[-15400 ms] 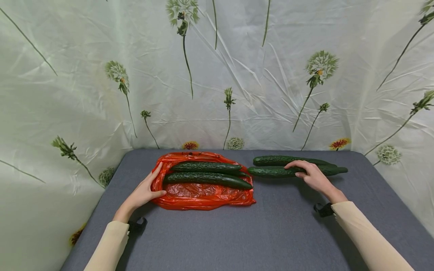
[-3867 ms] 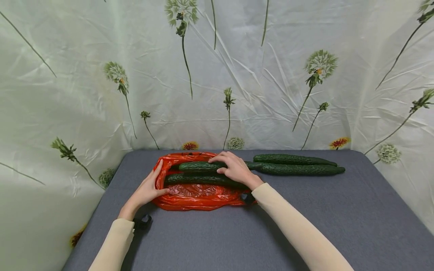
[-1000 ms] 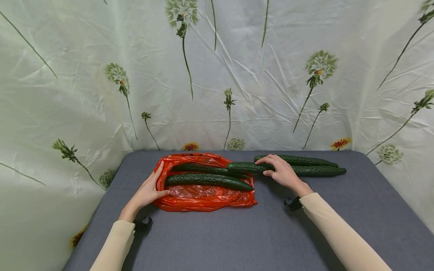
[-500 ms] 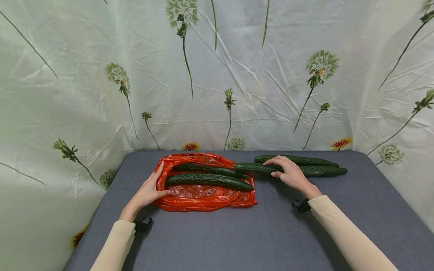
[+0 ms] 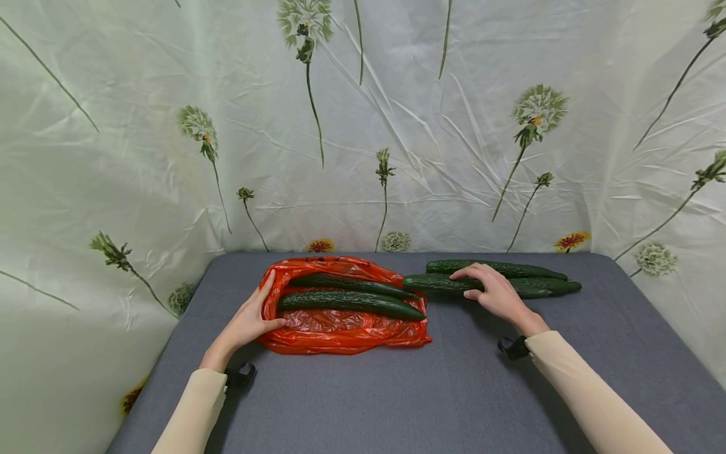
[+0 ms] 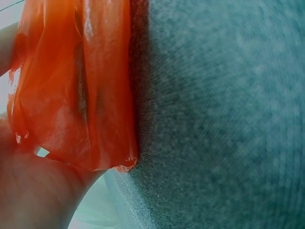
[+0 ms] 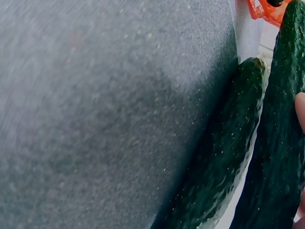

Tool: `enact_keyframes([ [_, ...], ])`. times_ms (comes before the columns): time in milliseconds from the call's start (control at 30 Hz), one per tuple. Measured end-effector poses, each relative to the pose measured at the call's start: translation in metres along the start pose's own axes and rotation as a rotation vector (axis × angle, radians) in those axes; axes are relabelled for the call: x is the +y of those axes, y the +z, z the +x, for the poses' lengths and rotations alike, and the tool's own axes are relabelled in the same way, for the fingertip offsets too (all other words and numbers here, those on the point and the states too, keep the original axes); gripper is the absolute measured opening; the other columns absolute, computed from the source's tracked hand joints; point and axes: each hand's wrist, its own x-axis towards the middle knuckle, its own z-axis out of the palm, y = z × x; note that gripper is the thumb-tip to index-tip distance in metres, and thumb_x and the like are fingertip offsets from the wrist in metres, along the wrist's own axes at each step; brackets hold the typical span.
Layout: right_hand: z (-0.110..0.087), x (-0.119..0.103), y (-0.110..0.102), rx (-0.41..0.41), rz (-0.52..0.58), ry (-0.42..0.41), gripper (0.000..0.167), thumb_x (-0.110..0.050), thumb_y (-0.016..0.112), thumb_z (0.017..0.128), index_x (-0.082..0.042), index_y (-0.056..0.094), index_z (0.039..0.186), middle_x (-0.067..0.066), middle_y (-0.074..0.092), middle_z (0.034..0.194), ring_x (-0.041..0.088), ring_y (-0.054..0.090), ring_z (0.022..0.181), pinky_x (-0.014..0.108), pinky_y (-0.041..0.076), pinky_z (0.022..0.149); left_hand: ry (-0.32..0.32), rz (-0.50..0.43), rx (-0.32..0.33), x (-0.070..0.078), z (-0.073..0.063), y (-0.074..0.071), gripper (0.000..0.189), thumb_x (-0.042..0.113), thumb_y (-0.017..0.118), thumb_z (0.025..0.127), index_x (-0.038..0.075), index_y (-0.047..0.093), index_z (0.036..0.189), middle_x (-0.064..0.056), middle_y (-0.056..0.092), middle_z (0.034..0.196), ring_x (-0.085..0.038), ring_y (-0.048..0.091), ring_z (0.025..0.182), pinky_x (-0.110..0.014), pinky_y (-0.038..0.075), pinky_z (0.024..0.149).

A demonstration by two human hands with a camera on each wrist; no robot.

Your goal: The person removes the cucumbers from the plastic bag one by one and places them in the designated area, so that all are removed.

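A red plastic bag (image 5: pixel 340 340) lies on its side at the left of the table, mouth spread toward me. My left hand (image 5: pixel 244 321) grips its left end, thumb in front and fingers behind; the bag film (image 6: pixel 71 95) stretches across the palm in the left wrist view. Inside lie a front cucumber (image 5: pixel 351 301) and a rear cucumber (image 5: pixel 346 282). My right hand (image 5: pixel 499 297) holds another cucumber (image 5: pixel 433 282) from above, its left tip by the bag's right edge. This held cucumber (image 7: pixel 276 129) is beside a lower cucumber (image 7: pixel 224 143) in the right wrist view.
Right of the bag, a back cucumber (image 5: pixel 505 268) lies along the table's far side, and another cucumber (image 5: pixel 564 287) sticks out to the right beyond the held one. A grey cloth covers the table (image 5: pixel 363 403). A flower-print curtain (image 5: pixel 454 139) hangs behind and beside it.
My right hand has carried a cucumber from over the red bag rightward to the two cucumbers on the table, lowering it slightly. The left hand keeps its hold on the bag's left end.
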Motion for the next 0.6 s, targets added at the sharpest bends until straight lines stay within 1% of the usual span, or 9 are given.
enact_keyframes([
  [333,-0.008,0.010,-0.003,0.007,-0.010,0.006,0.038,0.001,0.067,0.085,-0.015,0.065,0.120,0.010,0.058,0.122,0.035,0.048,0.116,0.058,0.038,0.091,0.012,0.002,0.002,0.001,0.000,0.000,0.105,0.024,0.076,0.079,0.012,0.005,0.155,-0.035,0.008,0.151,-0.054,0.011,0.135,-0.068,0.019,0.102],
  [600,-0.012,0.015,-0.009,0.013,-0.024,0.005,0.038,0.002,0.067,0.085,-0.013,0.065,0.119,0.012,0.058,0.121,0.037,0.048,0.116,0.059,0.037,0.090,-0.005,0.005,0.001,-0.001,0.000,0.001,0.105,0.021,0.077,0.079,0.012,0.005,0.155,-0.034,0.007,0.152,-0.053,0.010,0.136,-0.067,0.019,0.102],
])
